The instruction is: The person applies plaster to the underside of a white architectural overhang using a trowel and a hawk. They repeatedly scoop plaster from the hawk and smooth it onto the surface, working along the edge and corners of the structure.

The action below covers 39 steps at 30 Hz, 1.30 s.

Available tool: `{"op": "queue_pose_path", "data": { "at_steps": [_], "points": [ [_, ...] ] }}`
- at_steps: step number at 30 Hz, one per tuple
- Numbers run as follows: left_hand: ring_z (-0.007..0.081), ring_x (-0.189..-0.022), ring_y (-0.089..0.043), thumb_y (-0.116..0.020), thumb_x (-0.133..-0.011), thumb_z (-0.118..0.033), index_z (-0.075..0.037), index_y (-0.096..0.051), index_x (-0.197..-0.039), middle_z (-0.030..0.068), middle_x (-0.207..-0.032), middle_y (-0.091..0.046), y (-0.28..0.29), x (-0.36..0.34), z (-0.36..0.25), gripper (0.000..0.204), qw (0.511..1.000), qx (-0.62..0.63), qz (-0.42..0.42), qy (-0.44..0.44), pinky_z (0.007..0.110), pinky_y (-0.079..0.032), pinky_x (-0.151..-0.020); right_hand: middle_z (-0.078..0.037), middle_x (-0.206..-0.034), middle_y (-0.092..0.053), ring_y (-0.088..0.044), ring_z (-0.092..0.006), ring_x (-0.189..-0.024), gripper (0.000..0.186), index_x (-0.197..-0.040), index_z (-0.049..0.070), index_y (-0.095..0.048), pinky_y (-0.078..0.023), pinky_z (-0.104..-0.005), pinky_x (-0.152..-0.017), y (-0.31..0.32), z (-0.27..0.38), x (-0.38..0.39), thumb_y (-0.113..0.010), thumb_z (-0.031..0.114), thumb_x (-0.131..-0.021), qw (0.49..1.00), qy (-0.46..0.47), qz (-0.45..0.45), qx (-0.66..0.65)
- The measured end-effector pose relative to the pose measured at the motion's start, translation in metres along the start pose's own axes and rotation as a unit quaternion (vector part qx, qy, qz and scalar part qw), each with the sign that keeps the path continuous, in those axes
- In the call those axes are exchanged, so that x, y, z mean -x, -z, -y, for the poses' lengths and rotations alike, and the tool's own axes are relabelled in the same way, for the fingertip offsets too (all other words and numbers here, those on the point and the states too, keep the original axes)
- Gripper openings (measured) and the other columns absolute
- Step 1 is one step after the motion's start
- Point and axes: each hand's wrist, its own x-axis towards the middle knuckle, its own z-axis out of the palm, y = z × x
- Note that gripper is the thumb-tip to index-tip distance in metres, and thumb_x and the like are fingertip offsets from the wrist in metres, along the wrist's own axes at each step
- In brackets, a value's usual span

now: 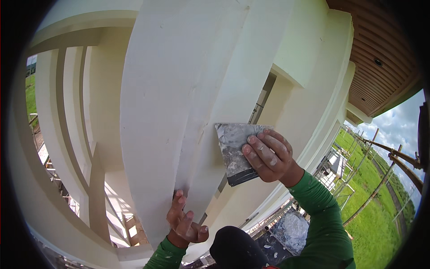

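Observation:
My right hand [266, 154], dusted with white, is closed on a wide metal putty blade [233, 136] smeared with grey-white filler, held at the right part of a white painted column face [156, 89] with faint vertical ridges. My left hand [186, 222] is lower, near the middle, with fingers apart and partly bent, its fingertips at the column's surface beside a ridge. A narrow dark slot [262, 98] runs beside the column, partly hidden by the blade. Both forearms wear green sleeves.
White beams [60, 121] with openings stand left. A brown slatted soffit [371, 45] is upper right, above bamboo poles [398, 159] and metal scaffolding over grass. A filler-smeared board [289, 231] lies low right on a dark surface. A black rounded shape [237, 246] fills the bottom middle.

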Motion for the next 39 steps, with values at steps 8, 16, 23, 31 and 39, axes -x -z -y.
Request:
{"op": "queue_pose_path", "data": {
  "at_steps": [8, 16, 23, 31, 39],
  "points": [
    [0.0506, -0.129, -0.048, -0.050, -0.090, -0.027, -0.005, -0.049, -0.132, 0.0280, -0.137, -0.047, 0.002, -0.008, 0.000, 0.047, 0.993, -0.090, 0.082, 0.009, 0.060, -0.045, -0.103, -0.004, -0.115, -0.072, -0.068, -0.0232, -0.105, 0.051, -0.121, 0.011, -0.068, -0.049, -0.0324, -0.091, 0.010, 0.015, -0.013, -0.063, -0.012, -0.075, 0.825, -0.545, -0.149, 0.009],
    [0.0451, -0.133, -0.045, -0.041, -0.098, -0.036, -0.005, -0.047, -0.130, 0.0218, -0.136, -0.042, 0.006, -0.014, -0.004, 0.045, 0.985, -0.119, 0.119, 0.034, 0.058, -0.039, -0.108, -0.008, -0.112, -0.069, -0.067, -0.0225, -0.101, 0.040, -0.117, 0.007, -0.066, -0.051, -0.0318, -0.087, 0.017, 0.058, -0.049, -0.061, -0.010, -0.081, 0.800, -0.570, -0.158, -0.102],
    [0.0436, -0.132, -0.046, -0.037, -0.099, -0.037, -0.004, -0.047, -0.127, 0.0212, -0.135, -0.043, 0.002, -0.014, 0.001, 0.045, 0.991, -0.097, 0.091, 0.017, 0.057, -0.039, -0.109, -0.014, -0.111, -0.066, -0.066, -0.0232, -0.096, 0.030, -0.115, -0.003, -0.061, -0.051, -0.0317, -0.084, 0.025, 0.143, -0.017, -0.060, -0.006, -0.085, 0.835, -0.512, -0.134, -0.152],
    [0.0436, -0.133, -0.044, -0.040, -0.098, -0.034, -0.003, -0.047, -0.125, 0.0208, -0.133, -0.042, 0.006, -0.018, -0.001, 0.041, 0.989, -0.098, 0.108, 0.031, 0.057, -0.038, -0.109, -0.021, -0.109, -0.063, -0.065, -0.0239, -0.091, 0.026, -0.114, -0.014, -0.056, -0.052, -0.0315, -0.081, 0.031, 0.104, -0.033, -0.059, -0.003, -0.090, 0.730, -0.620, -0.166, -0.234],
    [0.0449, -0.133, -0.043, -0.042, -0.094, -0.027, -0.001, -0.050, -0.118, 0.0207, -0.131, -0.041, 0.006, -0.018, -0.004, 0.036, 0.985, -0.094, 0.135, 0.044, 0.058, -0.036, -0.110, -0.007, -0.103, -0.068, -0.064, -0.0111, -0.091, 0.027, -0.111, -0.005, -0.064, -0.051, -0.0241, -0.083, 0.049, 0.043, -0.084, -0.073, 0.003, -0.087, 0.615, -0.698, -0.035, -0.365]
  ]
}}
